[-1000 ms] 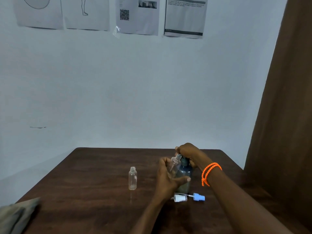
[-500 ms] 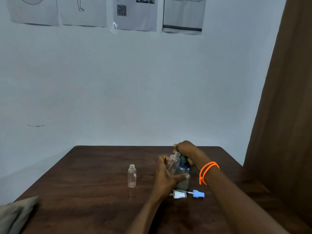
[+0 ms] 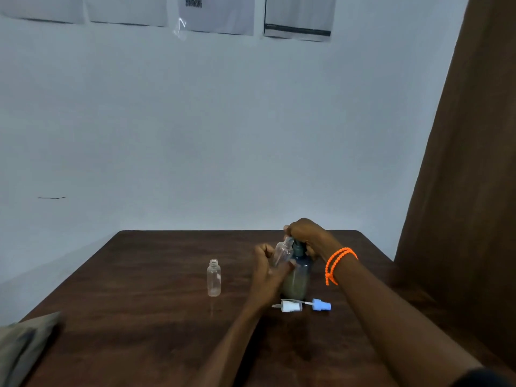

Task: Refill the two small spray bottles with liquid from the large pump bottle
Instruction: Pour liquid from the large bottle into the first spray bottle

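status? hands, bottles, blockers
Left hand holds small bottle tilted at pump; right hand grips pump bottle head. Second bottle uncapped, upright. No blockers.

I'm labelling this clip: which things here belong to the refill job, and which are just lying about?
Job:
- large dark pump bottle under right hand
- clear small bottle tilted in left hand
- clear small bottle standing open
- white spray cap, blue spray cap

Lying about:
- grey-green cloth
- wall papers

Right hand [image 3: 305, 233] hides the pump bottle [image 3: 297, 277] head; wall papers [image 3: 217, 12] cropped
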`<state>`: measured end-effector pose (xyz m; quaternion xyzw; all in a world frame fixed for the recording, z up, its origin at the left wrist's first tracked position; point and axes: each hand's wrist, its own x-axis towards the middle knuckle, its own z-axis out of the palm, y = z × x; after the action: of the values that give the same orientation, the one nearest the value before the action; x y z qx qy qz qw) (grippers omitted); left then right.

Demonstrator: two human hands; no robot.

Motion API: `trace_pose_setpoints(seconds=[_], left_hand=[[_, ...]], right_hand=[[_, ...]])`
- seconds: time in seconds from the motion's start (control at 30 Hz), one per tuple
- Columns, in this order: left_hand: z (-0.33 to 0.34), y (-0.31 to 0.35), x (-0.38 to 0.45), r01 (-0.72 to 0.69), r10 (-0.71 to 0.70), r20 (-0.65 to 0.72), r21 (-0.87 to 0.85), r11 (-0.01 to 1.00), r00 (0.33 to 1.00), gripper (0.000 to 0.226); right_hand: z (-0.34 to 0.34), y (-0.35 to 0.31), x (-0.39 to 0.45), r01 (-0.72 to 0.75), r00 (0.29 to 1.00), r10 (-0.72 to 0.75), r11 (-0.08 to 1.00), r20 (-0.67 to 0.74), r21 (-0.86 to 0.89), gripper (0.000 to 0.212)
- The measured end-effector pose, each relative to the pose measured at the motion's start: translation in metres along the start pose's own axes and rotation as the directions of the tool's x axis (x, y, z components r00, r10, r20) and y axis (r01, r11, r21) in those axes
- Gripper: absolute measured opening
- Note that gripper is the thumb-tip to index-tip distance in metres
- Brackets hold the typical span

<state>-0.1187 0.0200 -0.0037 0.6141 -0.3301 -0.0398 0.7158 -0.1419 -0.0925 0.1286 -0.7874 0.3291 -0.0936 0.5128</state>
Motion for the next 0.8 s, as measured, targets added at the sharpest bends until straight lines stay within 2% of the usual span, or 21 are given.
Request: trace_pose_setpoints(seconds=[0.1, 0.17, 0.23, 0.33, 0.43, 0.6, 0.7, 0.8], left_hand=[[-0.002, 0.008, -0.002, 0.051, -0.055, -0.031, -0.099, 0.994, 0.998, 0.031], [-0.002, 0.01, -0.004, 0.028, -0.032, -0.054, -0.079, 0.997, 0.998, 0.04], [0.001, 0.013, -0.002, 0.032, -0.038, -0.038, -0.139, 0.99, 0.999, 0.053], [0.002, 0.01, 0.001, 0.052, -0.059, -0.028, -0.197, 0.979, 0.998, 0.054], [0.0, 0.008, 0.0, 0.086, -0.092, -0.009, -0.269, 0.959, 0.996, 0.059], [0.002, 0.014, 0.003, 0.114, -0.12, 0.004, -0.329, 0.937, 0.993, 0.069], [0.002, 0.01, 0.003, 0.131, -0.141, -0.001, -0.373, 0.919, 0.99, 0.064], [0.0, 0.01, 0.003, 0.156, -0.173, -0.008, -0.391, 0.907, 0.985, 0.069]], right_hand=[[0.004, 0.004, 0.003, -0.018, 0.999, 0.017, 0.999, 0.028, 0.027, 0.019], [0.005, 0.008, 0.003, -0.025, 0.999, 0.023, 0.999, 0.031, 0.046, 0.021], [0.002, 0.005, 0.002, -0.015, 1.0, 0.015, 0.999, 0.008, 0.035, 0.017], [0.002, 0.0, 0.011, 0.011, 1.0, -0.01, 0.999, 0.012, -0.041, 0.013], [0.006, 0.006, 0.01, -0.018, 1.0, 0.018, 1.0, 0.017, 0.01, 0.025], [-0.004, -0.002, -0.001, -0.014, 1.0, 0.014, 1.0, 0.004, -0.014, 0.028], [0.001, 0.004, 0.005, -0.015, 0.999, 0.013, 0.998, 0.039, 0.06, 0.03], [0.006, 0.011, 0.002, -0.014, 0.999, 0.011, 0.994, 0.032, 0.106, 0.03]])
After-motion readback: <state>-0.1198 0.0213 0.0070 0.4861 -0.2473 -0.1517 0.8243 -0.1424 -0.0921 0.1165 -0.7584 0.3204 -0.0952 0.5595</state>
